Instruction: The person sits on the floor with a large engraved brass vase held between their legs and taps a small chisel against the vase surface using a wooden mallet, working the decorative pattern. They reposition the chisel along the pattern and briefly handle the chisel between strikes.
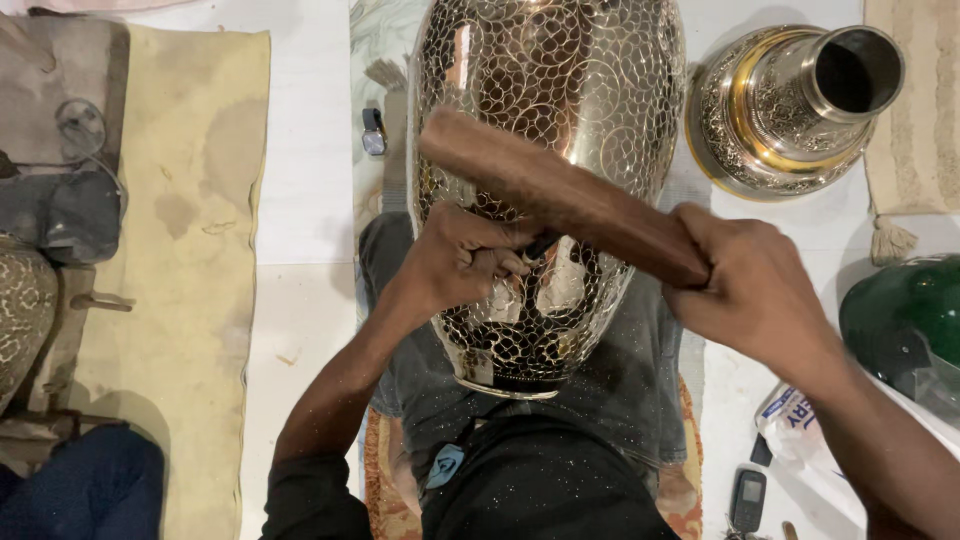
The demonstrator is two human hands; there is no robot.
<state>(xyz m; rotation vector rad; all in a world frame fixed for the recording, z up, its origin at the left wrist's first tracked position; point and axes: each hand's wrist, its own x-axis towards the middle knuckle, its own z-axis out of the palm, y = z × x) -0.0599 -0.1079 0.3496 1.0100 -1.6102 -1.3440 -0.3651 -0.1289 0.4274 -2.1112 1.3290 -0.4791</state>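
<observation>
We see a large engraved brass vase (560,110) lying on its side across the person's lap, its narrow rimmed end toward the body and its wide belly running away up the frame. Laid this way, the curved wall faces up under both hands and the legs keep it from rolling.

The left hand (462,258) rests on the vase wall with its fingers (500,262) pinched together around a small dark chisel (540,246), held low against the metal; resting the hand there would steady the tip on the fine scrollwork. The right hand (752,290) has its fingers wrapped shut on the end of a long wooden mallet (560,195), which slants across the vase with its far end above the chisel. Gripping it at the tail gives the stick its full swing.

Bright specks scattered over the dark trousers (640,370) look like metal filings.

The chisel's tip is buried under the left fingers and the mallet, so we cannot tell whether it touches the brass. The top of the vase is cut off by the frame. A second brass vessel (790,105) stands upper right on the floor, a green object (905,315) is half out of view at the right edge, and a small phone (748,498) lies below it.
</observation>
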